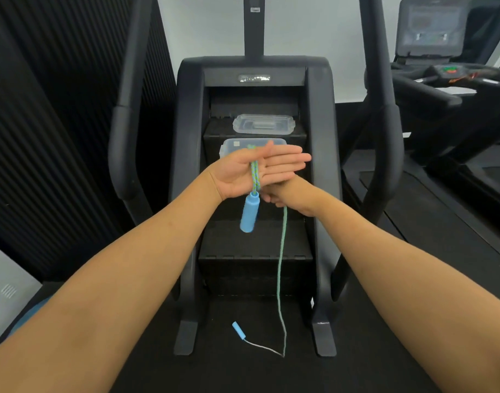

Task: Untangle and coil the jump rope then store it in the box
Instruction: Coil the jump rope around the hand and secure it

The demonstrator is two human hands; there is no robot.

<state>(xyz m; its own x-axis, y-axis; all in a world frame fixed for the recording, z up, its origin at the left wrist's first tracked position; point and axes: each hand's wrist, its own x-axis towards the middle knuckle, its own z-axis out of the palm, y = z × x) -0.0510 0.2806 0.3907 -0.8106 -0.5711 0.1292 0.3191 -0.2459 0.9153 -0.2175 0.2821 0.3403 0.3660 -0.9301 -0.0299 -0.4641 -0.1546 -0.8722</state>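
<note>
Jump rope (281,265): a few turns of green-and-blue cord lay wound across the palm of the left hand (237,177). One blue handle (249,215) hung just below that palm. The rest of the cord dropped straight from the right hand (288,195) to the floor (356,350), bent there, and ended at the second handle (239,330), which lay flat.

Hands: left held flat, palm up, fingers straight and together, serving as the former for the coil. Right sat just under and behind it, mostly hidden; its visible fingers were curled with the cord coming out beneath them, so judged to be gripping the cord.

Clear box (231,144) sat on a step of the stair climber (186,109), directly behind the left hand. A second clear piece, probably its lid (263,124), rested on the step above. A treadmill (441,80) stood to the right.

Progress: no knots seen in the hanging length, so untangling looked done. Coiling was early, with most of the cord unwound. Left to do: finish winding, take in the floor handle, place the coil in the box.
</note>
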